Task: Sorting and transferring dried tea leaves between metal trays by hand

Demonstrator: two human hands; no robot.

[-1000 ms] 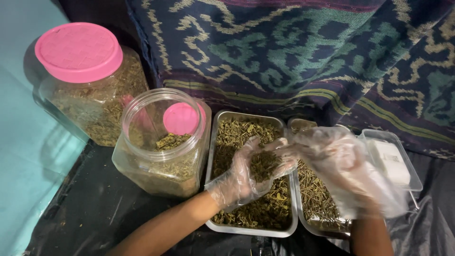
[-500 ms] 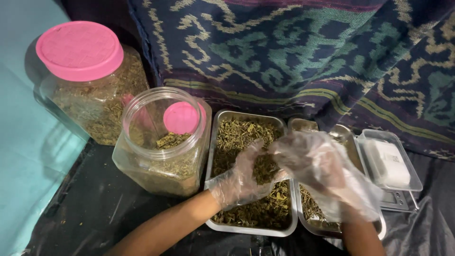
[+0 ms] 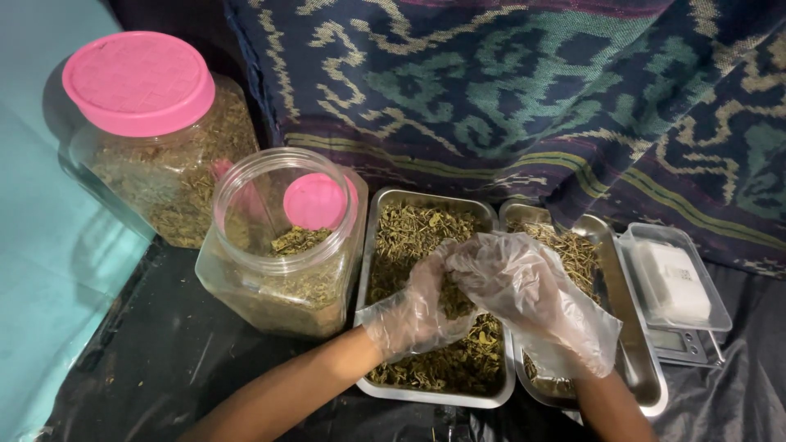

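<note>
Seen from the head camera, both gloved hands meet over the left tray [image 3: 393, 217] of dried herbs: the left hand [image 3: 422, 307] cups a clump, and the right hand [image 3: 532, 299] curls narrowly onto it from the right. That tray's long axis runs away from the person. Count two trays, two jars, one scale [image 3: 675, 290].

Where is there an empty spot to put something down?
The black sheet lies bare in front of the open jar, left of the left forearm. It is crowded farther right: both gloved hands, left hand and right hand, meet over the left tray, with the second tray and scale alongside.
</note>
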